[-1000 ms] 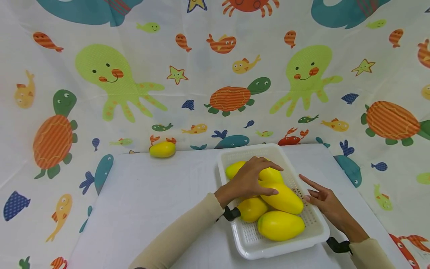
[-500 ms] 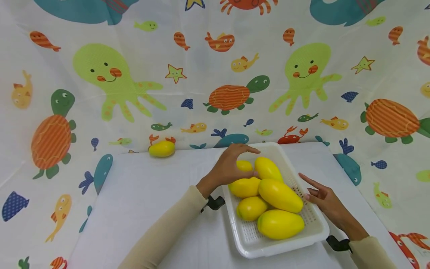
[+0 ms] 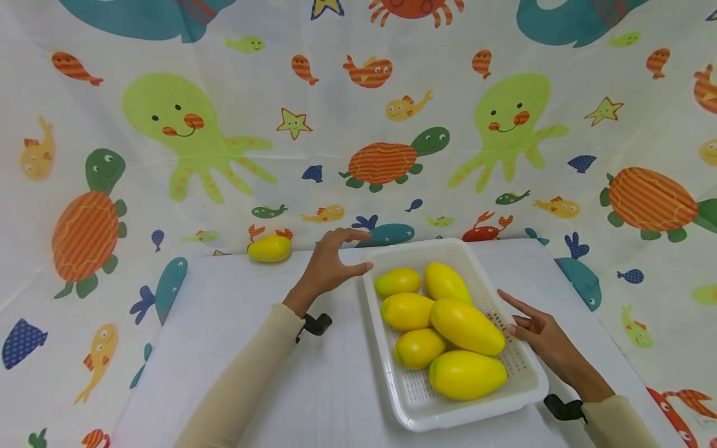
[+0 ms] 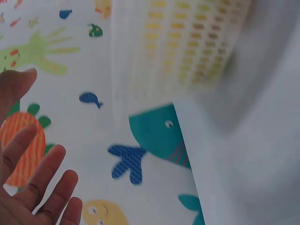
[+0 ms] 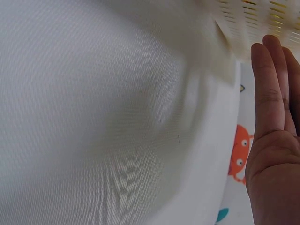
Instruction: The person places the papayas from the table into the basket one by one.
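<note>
Several smooth yellow mango-like fruits point(image 3: 467, 326) lie in a white perforated plastic basket point(image 3: 442, 423). One more yellow fruit point(image 3: 270, 249) rests apart at the table's back edge, to the left. Between that fruit and the basket is my left hand point(image 3: 327, 267), raised over the table with thumb and fingers spread and nothing held. In the left wrist view, its fingers point(image 4: 51, 164) are spread too. At the basket's right side is my right hand point(image 3: 540, 336), its index finger and thumb against or very near the rim. The right wrist view shows straight fingers point(image 5: 267, 89) beside the basket's slotted wall.
A white cloth covers the table point(image 3: 235, 348). Behind it hangs a white curtain point(image 3: 313, 56) printed with sea animals, which also runs down both sides. Black wrist cameras point(image 3: 318, 324) are strapped to both wrists.
My left hand has moved off the fruits in the basket, leftward past the rim, carrying nothing. The fruits it covered now show. My right hand and the basket stay in place.
</note>
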{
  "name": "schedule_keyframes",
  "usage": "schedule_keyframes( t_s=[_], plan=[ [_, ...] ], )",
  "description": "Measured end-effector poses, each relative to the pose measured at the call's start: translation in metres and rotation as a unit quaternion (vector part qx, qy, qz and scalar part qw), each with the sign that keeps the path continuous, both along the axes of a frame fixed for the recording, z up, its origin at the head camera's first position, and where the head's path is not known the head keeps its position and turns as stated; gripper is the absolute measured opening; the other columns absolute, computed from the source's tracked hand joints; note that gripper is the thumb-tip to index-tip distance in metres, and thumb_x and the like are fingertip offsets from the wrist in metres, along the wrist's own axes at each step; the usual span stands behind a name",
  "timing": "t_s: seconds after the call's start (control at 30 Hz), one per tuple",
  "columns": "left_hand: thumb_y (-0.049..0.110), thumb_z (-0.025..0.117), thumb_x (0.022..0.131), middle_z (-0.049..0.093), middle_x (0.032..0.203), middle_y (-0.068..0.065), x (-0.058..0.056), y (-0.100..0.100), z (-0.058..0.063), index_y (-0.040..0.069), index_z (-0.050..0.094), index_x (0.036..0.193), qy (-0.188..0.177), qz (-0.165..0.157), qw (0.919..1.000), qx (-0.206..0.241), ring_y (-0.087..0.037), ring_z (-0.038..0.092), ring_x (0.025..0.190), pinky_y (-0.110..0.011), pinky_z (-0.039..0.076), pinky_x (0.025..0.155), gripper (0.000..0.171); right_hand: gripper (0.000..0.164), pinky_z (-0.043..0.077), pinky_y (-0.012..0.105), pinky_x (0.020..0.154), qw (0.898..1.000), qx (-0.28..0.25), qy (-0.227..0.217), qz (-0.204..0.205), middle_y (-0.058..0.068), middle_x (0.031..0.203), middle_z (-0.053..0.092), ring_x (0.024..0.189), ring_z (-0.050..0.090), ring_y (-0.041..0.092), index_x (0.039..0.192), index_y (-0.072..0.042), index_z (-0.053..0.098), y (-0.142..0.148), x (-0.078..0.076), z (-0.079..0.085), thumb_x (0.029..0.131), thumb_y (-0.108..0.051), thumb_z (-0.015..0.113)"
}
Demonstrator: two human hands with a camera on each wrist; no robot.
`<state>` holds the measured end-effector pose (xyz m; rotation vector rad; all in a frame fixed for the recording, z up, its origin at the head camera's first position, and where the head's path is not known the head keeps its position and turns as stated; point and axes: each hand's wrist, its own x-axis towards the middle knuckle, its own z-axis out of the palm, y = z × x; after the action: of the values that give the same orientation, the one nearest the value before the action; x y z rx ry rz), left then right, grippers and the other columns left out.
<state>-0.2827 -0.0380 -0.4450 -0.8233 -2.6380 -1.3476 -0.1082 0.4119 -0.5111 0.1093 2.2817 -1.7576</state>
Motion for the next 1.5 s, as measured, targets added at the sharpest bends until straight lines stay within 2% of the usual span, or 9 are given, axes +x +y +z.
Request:
schedule_keyframes(
  t_s=[0.2, 0.3, 0.53, 0.67, 0.83, 0.97, 1.2, 1.5],
  plan=[
    [0.042, 0.087, 0.087, 0.064, 0.147, -0.002, -0.013, -0.027, -0.008, 0.030, 0.064, 0.144, -0.028, 0.057, 0.9977, -0.026, -0.030, 0.050, 0.142, -0.064, 0.041, 0.120, 0.063, 0.071, 0.065, 0.049, 0.086, 1.000, 0.002, -0.002, -0.008, -0.022, 0.130, 0.073, 0.111, 0.077, 0.011, 0.169, -0.038, 0.026, -0.001, 0.002, 0.000, 0.108, -0.023, 0.062],
    [0.044, 0.087, 0.086, 0.064, 0.147, -0.004, -0.020, -0.038, -0.011, 0.029, 0.064, 0.144, -0.037, 0.072, 0.9963, -0.028, -0.031, 0.050, 0.140, -0.063, 0.043, 0.119, 0.064, 0.072, 0.065, 0.048, 0.086, 1.000, 0.005, -0.007, -0.012, -0.022, 0.131, 0.073, 0.111, 0.077, 0.009, 0.168, -0.038, 0.027, -0.002, 0.003, 0.001, 0.108, -0.025, 0.063],
    [0.037, 0.089, 0.086, 0.063, 0.146, -0.009, -0.037, -0.066, -0.018, 0.024, 0.062, 0.146, -0.038, 0.102, 0.9936, -0.030, -0.037, 0.051, 0.138, -0.061, 0.044, 0.117, 0.067, 0.071, 0.065, 0.049, 0.087, 1.000, -0.001, -0.008, -0.004, -0.016, 0.132, 0.075, 0.112, 0.077, 0.012, 0.168, -0.039, 0.026, -0.002, 0.001, 0.003, 0.108, -0.024, 0.061],
    [0.035, 0.088, 0.086, 0.062, 0.147, -0.013, -0.048, -0.084, -0.018, 0.020, 0.061, 0.147, -0.040, 0.119, 0.9912, -0.040, -0.040, 0.050, 0.138, -0.062, 0.044, 0.115, 0.068, 0.071, 0.065, 0.049, 0.087, 1.000, -0.001, -0.007, -0.004, -0.018, 0.131, 0.074, 0.111, 0.077, 0.012, 0.168, -0.038, 0.027, -0.002, 0.000, 0.002, 0.108, -0.024, 0.061],
    [0.036, 0.087, 0.088, 0.057, 0.155, -0.013, -0.059, -0.106, -0.019, 0.020, 0.059, 0.149, -0.059, 0.140, 0.9865, -0.062, -0.039, 0.046, 0.142, -0.064, 0.040, 0.119, 0.070, 0.071, 0.065, 0.050, 0.086, 1.000, -0.002, -0.001, -0.006, -0.020, 0.131, 0.074, 0.111, 0.078, 0.013, 0.168, -0.037, 0.028, -0.002, -0.001, 0.001, 0.108, -0.023, 0.062],
    [0.035, 0.086, 0.088, 0.053, 0.159, -0.014, -0.065, -0.120, -0.022, 0.019, 0.059, 0.150, -0.067, 0.147, 0.9845, -0.069, -0.040, 0.045, 0.144, -0.065, 0.036, 0.122, 0.070, 0.070, 0.065, 0.050, 0.086, 1.000, -0.004, 0.003, -0.004, -0.020, 0.131, 0.074, 0.111, 0.078, 0.013, 0.169, -0.036, 0.027, -0.001, -0.001, 0.001, 0.108, -0.022, 0.061],
    [0.032, 0.086, 0.090, 0.056, 0.155, -0.020, -0.072, -0.140, -0.030, 0.015, 0.057, 0.151, -0.067, 0.151, 0.9835, -0.073, -0.045, 0.046, 0.139, -0.066, 0.035, 0.121, 0.070, 0.071, 0.065, 0.050, 0.086, 1.000, -0.001, -0.002, -0.004, -0.023, 0.133, 0.071, 0.112, 0.077, 0.012, 0.168, -0.038, 0.027, -0.001, 0.000, 0.000, 0.108, -0.023, 0.062],
    [0.033, 0.085, 0.090, 0.055, 0.156, -0.017, -0.078, -0.151, -0.042, 0.017, 0.057, 0.151, -0.103, 0.156, 0.9796, -0.074, -0.044, 0.044, 0.142, -0.067, 0.029, 0.126, 0.069, 0.071, 0.065, 0.050, 0.087, 1.000, 0.006, -0.008, -0.007, -0.019, 0.134, 0.073, 0.113, 0.077, 0.012, 0.169, -0.037, 0.027, -0.001, -0.001, 0.001, 0.108, -0.025, 0.062]
  ],
)
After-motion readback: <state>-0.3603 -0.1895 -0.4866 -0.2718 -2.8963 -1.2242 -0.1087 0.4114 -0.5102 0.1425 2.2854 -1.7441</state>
